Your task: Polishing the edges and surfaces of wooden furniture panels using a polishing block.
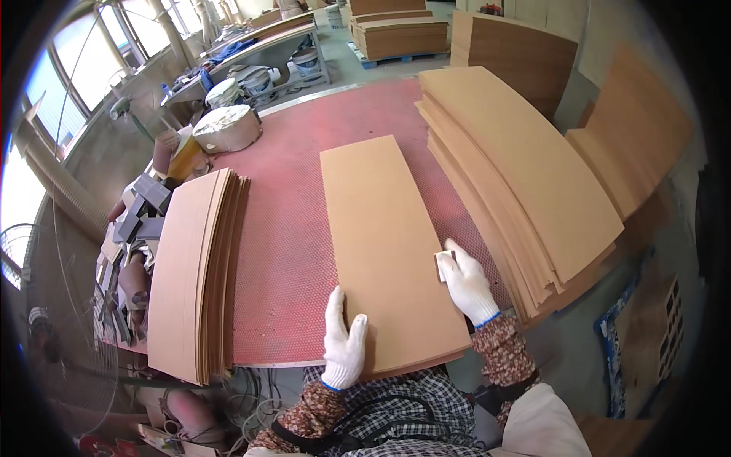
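Note:
A long tan wooden board (377, 221) lies lengthwise on the red mesh-patterned table top (285, 251), its near end at the table's front edge. Another layer peeks out beneath that end. My left hand (344, 343), in a white knit glove, rests at the board's near left edge, thumb and forefinger spread apart. On the right edge, my gloved right hand (468, 286) is closed on a small white block (444, 266) with a dark side, pressed against the board's edge. The fingers' undersides are hidden.
A stack of similar boards (190, 266) stands at the left, a taller one (525, 160) at the right. Dark offcut blocks (145, 202) crowd the left edge. Behind are a wrapped round bundle (228, 128) and a workbench (259, 46). A blue-edged pallet (609, 335) is at the lower right.

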Tool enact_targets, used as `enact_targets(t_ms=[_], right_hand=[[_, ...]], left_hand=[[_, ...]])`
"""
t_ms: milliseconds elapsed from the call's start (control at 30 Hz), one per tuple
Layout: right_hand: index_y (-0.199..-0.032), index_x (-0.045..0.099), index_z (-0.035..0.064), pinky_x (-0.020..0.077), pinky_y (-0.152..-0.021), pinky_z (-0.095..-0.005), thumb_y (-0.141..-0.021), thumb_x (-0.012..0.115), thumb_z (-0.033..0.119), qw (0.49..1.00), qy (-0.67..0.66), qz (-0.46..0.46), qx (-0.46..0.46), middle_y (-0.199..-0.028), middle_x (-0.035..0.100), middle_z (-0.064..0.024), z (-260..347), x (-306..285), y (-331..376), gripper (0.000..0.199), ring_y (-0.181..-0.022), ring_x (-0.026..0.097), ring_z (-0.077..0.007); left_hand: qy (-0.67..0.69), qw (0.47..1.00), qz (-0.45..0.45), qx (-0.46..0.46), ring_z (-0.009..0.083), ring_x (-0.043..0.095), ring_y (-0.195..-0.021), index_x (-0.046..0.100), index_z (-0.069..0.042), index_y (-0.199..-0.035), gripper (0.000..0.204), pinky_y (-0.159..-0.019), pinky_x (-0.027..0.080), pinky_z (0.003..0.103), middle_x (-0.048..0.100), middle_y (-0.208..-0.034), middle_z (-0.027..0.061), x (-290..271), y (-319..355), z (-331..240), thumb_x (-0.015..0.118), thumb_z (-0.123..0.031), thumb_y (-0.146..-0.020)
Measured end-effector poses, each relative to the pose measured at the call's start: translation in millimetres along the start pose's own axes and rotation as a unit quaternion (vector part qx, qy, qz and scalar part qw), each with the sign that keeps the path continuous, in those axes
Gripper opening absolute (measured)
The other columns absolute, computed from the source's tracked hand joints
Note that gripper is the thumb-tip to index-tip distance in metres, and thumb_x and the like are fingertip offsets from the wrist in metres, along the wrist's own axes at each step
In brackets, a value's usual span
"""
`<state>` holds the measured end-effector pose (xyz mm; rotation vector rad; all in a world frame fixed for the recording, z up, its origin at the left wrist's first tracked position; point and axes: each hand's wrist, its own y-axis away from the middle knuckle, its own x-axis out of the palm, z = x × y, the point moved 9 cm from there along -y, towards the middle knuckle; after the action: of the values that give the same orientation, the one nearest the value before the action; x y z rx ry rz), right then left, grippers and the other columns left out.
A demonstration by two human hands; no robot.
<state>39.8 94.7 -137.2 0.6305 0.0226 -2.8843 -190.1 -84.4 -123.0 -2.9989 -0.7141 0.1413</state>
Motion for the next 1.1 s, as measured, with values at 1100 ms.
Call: enact_targets(t_ms=[1100], right_hand=[[-0.109, 0.08, 0.0128, 0.0581, -0.088, -0.0523, -0.103, 0.061, 0.048, 0.911, 0.334, 0.217, -0.102, -0.103, 0.079, -0.0133, -50, 86, 143, 0.04, -0.099, 0.075, -0.0371]], left_hand=[[-0.148, 0.95, 0.033, -0.274, 0.0352, 0.064, -0.131, 0.054, 0.01, -0.15, 0.07, -0.114, 0.047, 0.04, 0.066, -0.143, 0.0287, -165, 84, 124, 0.066, -0.042, -0.105]])
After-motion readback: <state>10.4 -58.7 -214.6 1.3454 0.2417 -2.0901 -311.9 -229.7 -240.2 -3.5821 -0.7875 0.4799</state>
